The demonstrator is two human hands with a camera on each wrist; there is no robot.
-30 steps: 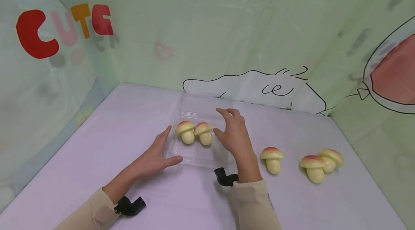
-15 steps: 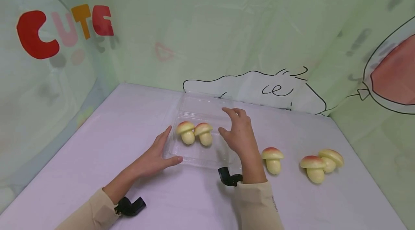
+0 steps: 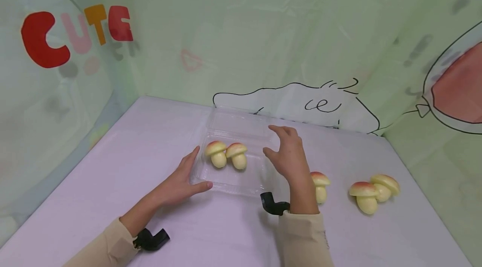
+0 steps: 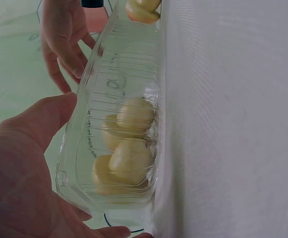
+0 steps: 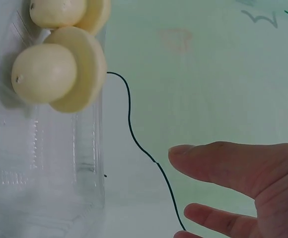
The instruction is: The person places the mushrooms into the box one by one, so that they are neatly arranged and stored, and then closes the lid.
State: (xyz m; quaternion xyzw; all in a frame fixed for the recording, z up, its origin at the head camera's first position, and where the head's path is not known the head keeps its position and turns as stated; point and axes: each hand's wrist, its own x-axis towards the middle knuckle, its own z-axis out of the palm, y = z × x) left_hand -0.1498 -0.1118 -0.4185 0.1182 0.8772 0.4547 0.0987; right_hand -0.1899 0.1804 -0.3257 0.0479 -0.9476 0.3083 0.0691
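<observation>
In the head view my left hand (image 3: 181,183) spans the near left corner of a clear plastic box (image 3: 233,187), thumb at the front edge, fingers fairly straight along the left side. The left wrist view shows its thumb (image 4: 59,111) right at the rim. Two toy mushrooms (image 3: 217,158), cream with reddish caps, lie side by side in the box's left half. My right hand (image 3: 288,154) hovers at the box's right side, thumb and fingers spread apart with nothing between them. The right wrist view shows its thumb (image 5: 213,161) apart from the box.
The hinged lid (image 3: 239,122) lies back behind the box, against the printed backdrop (image 3: 241,41). Right of the box stands a mushroom (image 3: 321,187), partly hidden by my right forearm. Farther right, two mushrooms (image 3: 365,198) touch on the pale tablecloth (image 3: 211,233).
My right hand has moved right, away from the mushrooms in the box, and its forearm now covers part of the lone mushroom. The left hand and box have stayed put.
</observation>
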